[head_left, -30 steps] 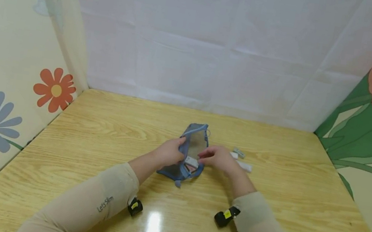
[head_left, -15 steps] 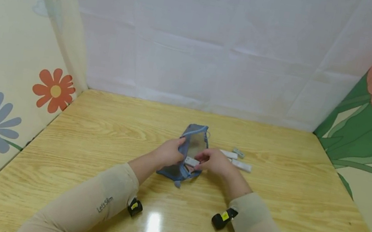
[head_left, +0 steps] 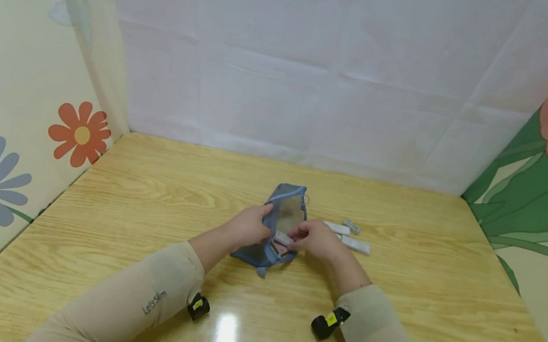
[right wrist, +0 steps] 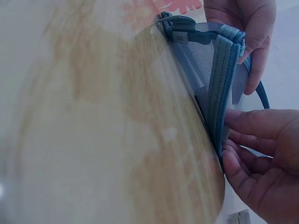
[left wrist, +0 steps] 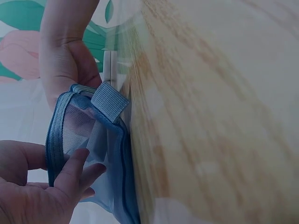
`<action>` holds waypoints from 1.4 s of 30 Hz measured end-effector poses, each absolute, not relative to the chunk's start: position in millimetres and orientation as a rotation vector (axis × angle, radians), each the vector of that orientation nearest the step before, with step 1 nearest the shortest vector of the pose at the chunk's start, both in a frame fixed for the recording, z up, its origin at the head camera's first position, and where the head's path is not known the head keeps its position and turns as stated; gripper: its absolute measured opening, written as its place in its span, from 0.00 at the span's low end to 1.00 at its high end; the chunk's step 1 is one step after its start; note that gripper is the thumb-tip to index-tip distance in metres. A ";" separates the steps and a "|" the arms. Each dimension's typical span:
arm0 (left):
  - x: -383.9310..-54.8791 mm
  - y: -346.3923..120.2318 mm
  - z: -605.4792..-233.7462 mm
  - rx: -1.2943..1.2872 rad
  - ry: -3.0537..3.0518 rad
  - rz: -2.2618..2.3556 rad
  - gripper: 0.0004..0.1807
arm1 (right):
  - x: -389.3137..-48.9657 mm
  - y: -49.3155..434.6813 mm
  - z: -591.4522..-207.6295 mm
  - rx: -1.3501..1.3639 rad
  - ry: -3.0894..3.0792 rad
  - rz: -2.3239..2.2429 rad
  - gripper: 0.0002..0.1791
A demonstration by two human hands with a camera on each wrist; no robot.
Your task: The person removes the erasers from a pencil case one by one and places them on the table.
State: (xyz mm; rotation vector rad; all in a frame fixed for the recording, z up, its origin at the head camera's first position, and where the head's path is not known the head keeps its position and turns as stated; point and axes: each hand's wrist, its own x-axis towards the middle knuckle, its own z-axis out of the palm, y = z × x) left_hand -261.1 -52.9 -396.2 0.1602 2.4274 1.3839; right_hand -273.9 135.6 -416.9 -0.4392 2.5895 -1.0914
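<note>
A blue mesh zip pouch (head_left: pixel 290 212) lies on its side on the table, its zipped mouth spread towards the right. My left hand (head_left: pixel 248 225) grips the pouch's near-left edge; in the left wrist view its thumb and fingers pinch the zip band (left wrist: pixel 56 133). My right hand (head_left: pixel 319 241) reaches into the mouth, holding the right end of a small white block (head_left: pixel 283 238) between thumb and fingers. Something pinkish (head_left: pixel 280 248) shows below that block inside the pouch. Mesh and fingers partly hide the block in both wrist views.
Right of the pouch, two white bar-shaped pieces (head_left: pixel 356 244) lie beside my right hand, with a small grey-green piece (head_left: pixel 351 226) behind them. A wooden table (head_left: pixel 153 188) spreads around. A white sheet (head_left: pixel 268 74) hangs at the back, and flower-patterned panels flank both sides.
My right hand has shifted slightly left and into the pouch mouth, exposing more of the white bars behind it. The white block inside has tilted a little. My left hand stays put.
</note>
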 end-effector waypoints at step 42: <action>-261.5 -53.4 -393.7 0.141 2.427 1.368 0.41 | -278.2 181.6 -396.5 -0.400 2.567 -1.334 0.12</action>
